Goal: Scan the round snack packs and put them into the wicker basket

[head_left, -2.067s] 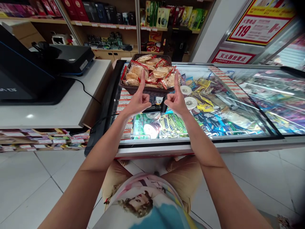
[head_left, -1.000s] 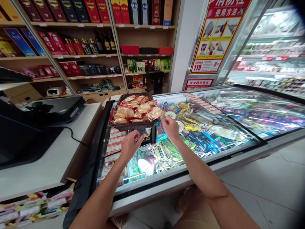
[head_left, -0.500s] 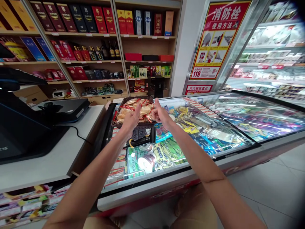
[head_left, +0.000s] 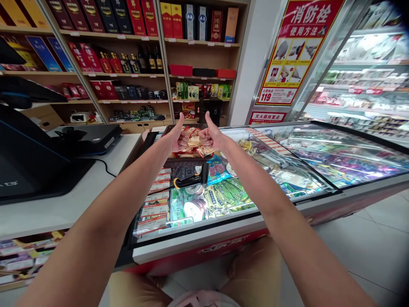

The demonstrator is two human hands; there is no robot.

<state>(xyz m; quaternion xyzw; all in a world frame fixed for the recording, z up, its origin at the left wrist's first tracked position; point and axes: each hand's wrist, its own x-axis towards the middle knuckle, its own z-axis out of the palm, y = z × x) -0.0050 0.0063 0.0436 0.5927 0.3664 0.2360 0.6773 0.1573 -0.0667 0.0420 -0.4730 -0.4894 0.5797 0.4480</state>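
Both arms reach forward over the glass-topped freezer. My left hand (head_left: 179, 137) has its thumb pointing up and its fingers curled in, with nothing visible in them. Facing it, a small gap away, my right hand (head_left: 211, 134) makes the same thumb-up fist, also holding nothing. Behind and between the two fists is a dark basket (head_left: 182, 162) filled with wrapped pastries (head_left: 194, 140) in clear and red packaging. The hands hide part of this basket, which stands on the freezer (head_left: 236, 215).
Left of the freezer, a counter (head_left: 47, 221) bears a dark checkout machine (head_left: 25, 153) and a flat scale (head_left: 96, 138). A black-and-yellow handled object (head_left: 188, 182) lies before the basket. Shelves (head_left: 121, 74) with boxes and bottles rise behind; a red poster (head_left: 297, 55) hangs right.
Both hands have risen slightly. Their thumbs now point straight up and the left hand's fingers show curled. The view has shifted a little, with my legs showing more.
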